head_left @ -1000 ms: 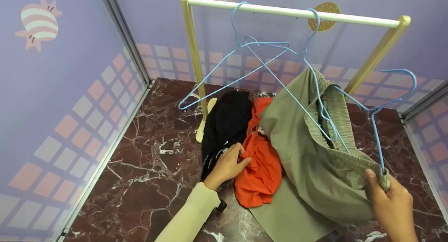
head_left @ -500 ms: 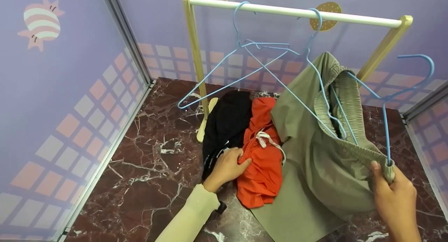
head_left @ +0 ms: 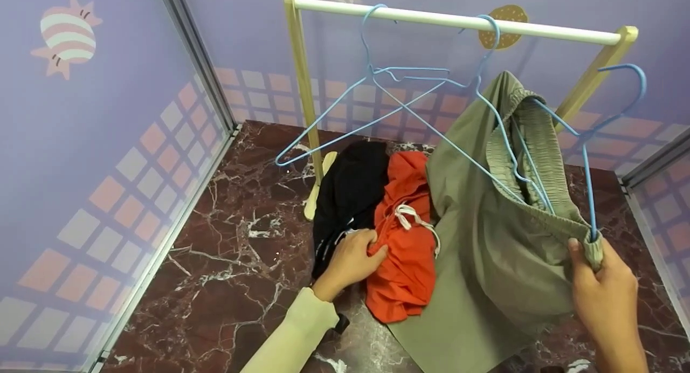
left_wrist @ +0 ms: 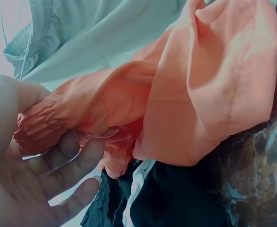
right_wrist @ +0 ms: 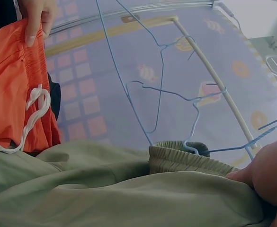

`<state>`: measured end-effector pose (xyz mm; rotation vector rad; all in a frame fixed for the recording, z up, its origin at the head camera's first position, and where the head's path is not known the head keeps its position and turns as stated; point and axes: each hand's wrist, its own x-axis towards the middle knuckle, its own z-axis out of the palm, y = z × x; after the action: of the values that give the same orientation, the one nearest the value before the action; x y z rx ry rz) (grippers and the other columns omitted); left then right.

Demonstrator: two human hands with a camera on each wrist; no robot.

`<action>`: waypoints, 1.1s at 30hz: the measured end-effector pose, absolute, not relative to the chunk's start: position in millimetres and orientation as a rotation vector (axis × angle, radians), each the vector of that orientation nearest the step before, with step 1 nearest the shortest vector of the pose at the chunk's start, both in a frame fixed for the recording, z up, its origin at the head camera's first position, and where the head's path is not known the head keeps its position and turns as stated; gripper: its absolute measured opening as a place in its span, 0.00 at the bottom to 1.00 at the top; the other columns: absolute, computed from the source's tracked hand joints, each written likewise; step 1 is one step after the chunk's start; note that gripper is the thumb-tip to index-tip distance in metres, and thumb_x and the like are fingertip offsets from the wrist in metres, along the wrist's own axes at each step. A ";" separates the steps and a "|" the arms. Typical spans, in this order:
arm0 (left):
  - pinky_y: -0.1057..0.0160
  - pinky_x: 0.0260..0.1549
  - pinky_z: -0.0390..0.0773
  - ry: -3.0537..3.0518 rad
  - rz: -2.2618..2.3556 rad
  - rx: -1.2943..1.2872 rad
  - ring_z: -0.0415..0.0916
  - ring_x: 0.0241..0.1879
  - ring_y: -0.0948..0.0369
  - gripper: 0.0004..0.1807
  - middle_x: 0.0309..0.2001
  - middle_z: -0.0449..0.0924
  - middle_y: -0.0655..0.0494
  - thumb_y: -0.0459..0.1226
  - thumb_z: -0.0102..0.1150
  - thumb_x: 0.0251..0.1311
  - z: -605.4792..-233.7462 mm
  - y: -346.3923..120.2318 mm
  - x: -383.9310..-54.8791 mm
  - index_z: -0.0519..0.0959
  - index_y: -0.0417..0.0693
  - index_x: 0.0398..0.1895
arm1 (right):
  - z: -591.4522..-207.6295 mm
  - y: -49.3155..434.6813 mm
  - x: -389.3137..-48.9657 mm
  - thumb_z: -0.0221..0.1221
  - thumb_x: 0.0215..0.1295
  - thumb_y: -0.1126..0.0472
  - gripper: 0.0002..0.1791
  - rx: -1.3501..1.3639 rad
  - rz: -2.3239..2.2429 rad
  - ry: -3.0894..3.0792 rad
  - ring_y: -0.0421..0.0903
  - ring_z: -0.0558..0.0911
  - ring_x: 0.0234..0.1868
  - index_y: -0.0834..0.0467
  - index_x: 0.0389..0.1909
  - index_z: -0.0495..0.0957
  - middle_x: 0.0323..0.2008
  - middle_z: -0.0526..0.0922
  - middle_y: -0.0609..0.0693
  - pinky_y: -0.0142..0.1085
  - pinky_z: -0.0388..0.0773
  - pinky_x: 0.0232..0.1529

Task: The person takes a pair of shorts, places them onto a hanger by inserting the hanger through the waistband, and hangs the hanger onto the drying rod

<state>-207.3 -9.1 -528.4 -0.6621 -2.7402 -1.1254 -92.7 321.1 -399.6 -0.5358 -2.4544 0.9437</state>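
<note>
In the head view, my right hand point(head_left: 606, 289) grips the elastic waistband of the olive-green pants point(head_left: 496, 254) at its right corner. A blue hanger point(head_left: 588, 179) sits inside that waistband, its hook up and apart from the rod. My left hand point(head_left: 350, 260) pinches the waistband of the orange shorts point(head_left: 404, 276), which lie on the floor beside the pants. The left wrist view shows thumb and index finger on the gathered orange fabric point(left_wrist: 95, 99), the other fingers loosely bent. A white drawstring point(right_wrist: 36, 106) hangs from the shorts in the right wrist view.
A wooden rack with a white rod point(head_left: 431, 20) stands at the back. Blue wire hangers point(head_left: 345, 130) hang from it, one crossing in front of the pants. A black garment point(head_left: 350, 184) lies left of the shorts on the marbled floor point(head_left: 226, 287). Purple walls point(head_left: 108, 119) enclose the space.
My right hand has lifted the pants and hanger, bringing the hook higher near the rack's right post. The white drawstring has come into view on the orange shorts. My left hand has barely moved.
</note>
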 end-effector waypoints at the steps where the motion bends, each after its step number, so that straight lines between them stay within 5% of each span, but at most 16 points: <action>1: 0.70 0.25 0.56 -2.743 -1.121 -0.661 0.59 0.23 0.64 0.20 0.20 0.56 0.64 0.43 0.61 0.58 -528.0 -9.1 -206.9 0.60 0.52 0.17 | -398.5 320.0 -93.9 0.54 0.71 0.56 0.14 -0.524 0.945 -2.451 0.68 0.76 0.48 0.66 0.41 0.75 0.39 0.79 0.70 0.60 0.65 0.49; 13: 0.70 0.24 0.57 -2.746 -1.109 -0.659 0.61 0.23 0.64 0.21 0.20 0.57 0.64 0.43 0.61 0.57 -523.2 -9.6 -203.8 0.60 0.52 0.17 | -386.8 314.1 -105.3 0.51 0.73 0.54 0.17 -0.483 0.993 -2.485 0.70 0.73 0.58 0.64 0.51 0.74 0.48 0.79 0.69 0.61 0.62 0.57; 33: 0.71 0.24 0.57 -2.695 -1.160 -0.673 0.59 0.22 0.65 0.20 0.20 0.56 0.64 0.42 0.60 0.58 -521.8 -12.9 -201.1 0.60 0.52 0.16 | -370.7 312.3 -121.9 0.51 0.73 0.55 0.16 -0.445 0.933 -2.480 0.64 0.74 0.45 0.65 0.46 0.75 0.39 0.77 0.66 0.58 0.64 0.49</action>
<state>-201.1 -12.9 -521.8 -0.6734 -2.6952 -1.1598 -121.9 312.3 -370.7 -0.4454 -2.4801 0.9331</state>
